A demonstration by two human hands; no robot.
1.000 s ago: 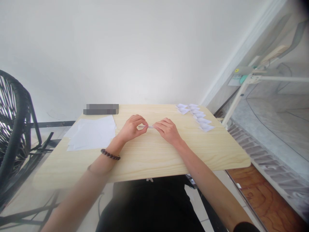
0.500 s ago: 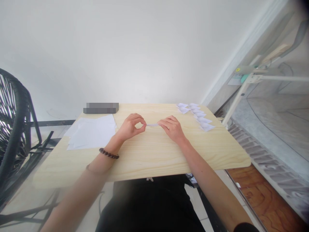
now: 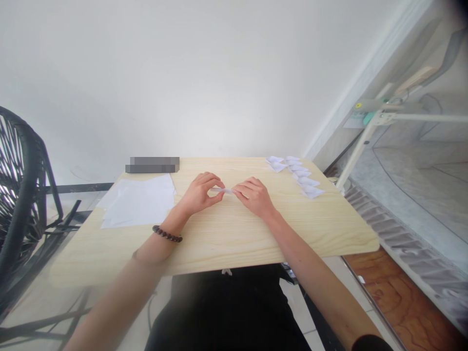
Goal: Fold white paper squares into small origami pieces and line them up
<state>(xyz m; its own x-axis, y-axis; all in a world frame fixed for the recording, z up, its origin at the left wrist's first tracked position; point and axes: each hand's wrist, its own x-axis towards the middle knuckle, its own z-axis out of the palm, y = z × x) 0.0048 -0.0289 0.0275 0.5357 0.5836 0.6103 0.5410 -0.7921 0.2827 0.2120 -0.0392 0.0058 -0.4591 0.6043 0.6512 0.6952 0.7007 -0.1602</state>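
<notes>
A narrow strip of folded white paper (image 3: pixel 227 190) is stretched between my two hands, just above the middle of the table. My left hand (image 3: pixel 204 192), with a dark bead bracelet at its wrist, pinches it between thumb and fingers; part of the strip shows inside the curl of the fingers. On the other side, my right hand (image 3: pixel 255 196) grips the right end between thumb and fingertips. Some of the paper is hidden by the fingers.
Loose white sheets (image 3: pixel 141 202) lie overlapping on the table's (image 3: pixel 226 239) left side. Several folded paper pieces (image 3: pixel 302 173) sit in rows at the back right. A blurred-out dark box (image 3: pixel 152 165) stands at the back left. A black woven chair (image 3: pixel 22 195) is at the left.
My right hand has shifted left, closer to my left hand. The strip now reaches further into the curl of my left fingers, and less of it shows between the hands.
</notes>
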